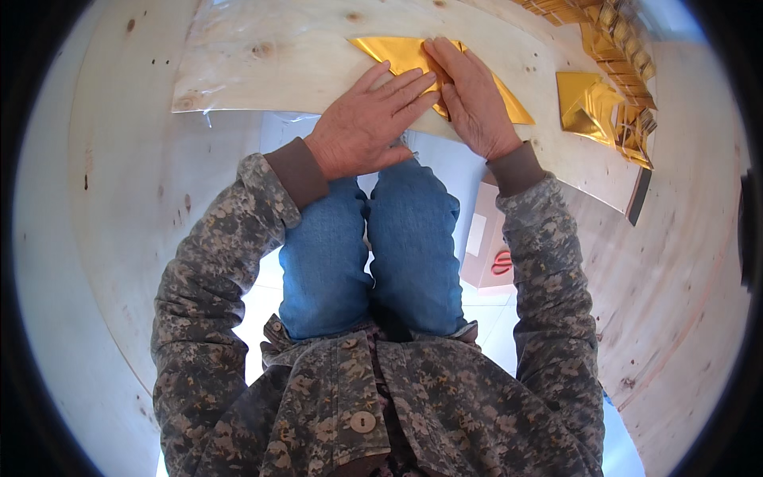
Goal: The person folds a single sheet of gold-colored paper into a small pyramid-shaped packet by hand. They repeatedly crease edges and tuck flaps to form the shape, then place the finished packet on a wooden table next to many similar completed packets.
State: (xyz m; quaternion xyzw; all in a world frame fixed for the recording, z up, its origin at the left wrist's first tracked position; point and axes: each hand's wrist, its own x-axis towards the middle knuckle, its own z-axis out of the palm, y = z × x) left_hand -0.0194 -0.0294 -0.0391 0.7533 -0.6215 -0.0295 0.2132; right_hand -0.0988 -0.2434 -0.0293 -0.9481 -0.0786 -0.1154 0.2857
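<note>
A sheet of shiny gold foil paper (409, 52), folded into a triangle, lies on the pale wooden board (270, 75) in front of me. My left hand (367, 119) rests with its fingers stretched over the lower left part of the foil. On the right part of the sheet, my right hand (475, 99) lies with fingers extended, pressing it down. The fingertips of both hands come close together near the middle. Between and below the hands, part of the foil is hidden.
To the right lies a stack of gold foil sheets (588, 103), with a long row of folded gold foil pieces (616, 60) behind it. Below the board, red-handled scissors (501, 262) rest on a cardboard box (486, 230). Wooden panels rise at both sides.
</note>
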